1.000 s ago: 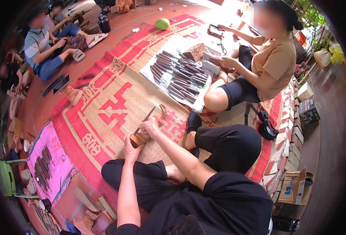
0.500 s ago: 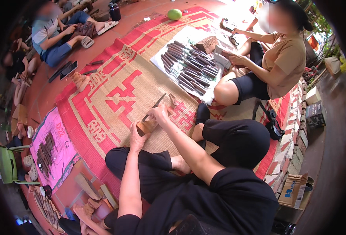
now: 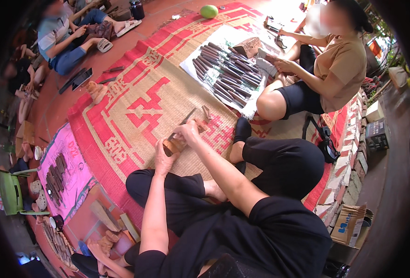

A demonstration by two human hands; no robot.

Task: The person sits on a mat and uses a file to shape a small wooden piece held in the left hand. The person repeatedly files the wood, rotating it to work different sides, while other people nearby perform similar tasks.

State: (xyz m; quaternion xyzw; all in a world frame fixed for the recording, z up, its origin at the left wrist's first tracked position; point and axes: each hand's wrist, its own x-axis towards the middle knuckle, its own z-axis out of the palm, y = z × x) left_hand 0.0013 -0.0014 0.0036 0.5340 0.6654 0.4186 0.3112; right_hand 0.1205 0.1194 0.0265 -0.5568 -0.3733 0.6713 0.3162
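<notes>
Wooden block (image 3: 173, 146) within the left grip (image 3: 164, 160)

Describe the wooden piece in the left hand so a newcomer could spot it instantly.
Find the red-and-tan mat; above its near part, beyond the crossed legs in black, the left hand grips the wooden piece. It is chunky and orange-brown, unlike the long, thin, dark tool beside it at the right hand.

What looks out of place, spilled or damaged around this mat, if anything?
Only the green fruit at the far edge of the mat: food seems a little odd near many dark tools on a white sheet. I see nothing spilled, and the wooden block in the left hand shows no clear damage.
</notes>
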